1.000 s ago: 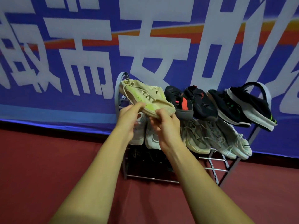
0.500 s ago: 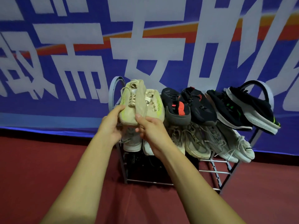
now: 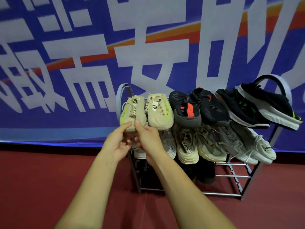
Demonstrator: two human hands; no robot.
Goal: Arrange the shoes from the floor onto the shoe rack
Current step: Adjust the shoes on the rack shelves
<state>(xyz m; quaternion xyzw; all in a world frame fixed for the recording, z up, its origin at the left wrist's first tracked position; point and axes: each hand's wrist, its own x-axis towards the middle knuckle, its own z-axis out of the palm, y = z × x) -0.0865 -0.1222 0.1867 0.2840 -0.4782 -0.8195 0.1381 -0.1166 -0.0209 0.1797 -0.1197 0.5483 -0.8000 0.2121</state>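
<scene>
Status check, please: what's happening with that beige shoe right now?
Pinching toe of beige shoe: left hand, right hand. It sits leftmost on top of rack, beside mate. Nothing blocking.

Centre right, the shoe rack (image 3: 222,194) on the red floor (image 3: 33,187) carries beige shoes (image 3: 160,113), black shoes (image 3: 209,109) (top tier), pale sneakers (image 3: 188,146) below.

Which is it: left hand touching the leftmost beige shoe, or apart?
Touching. The head view shows the left hand with fingertips on the toe of the leftmost beige shoe.
</scene>
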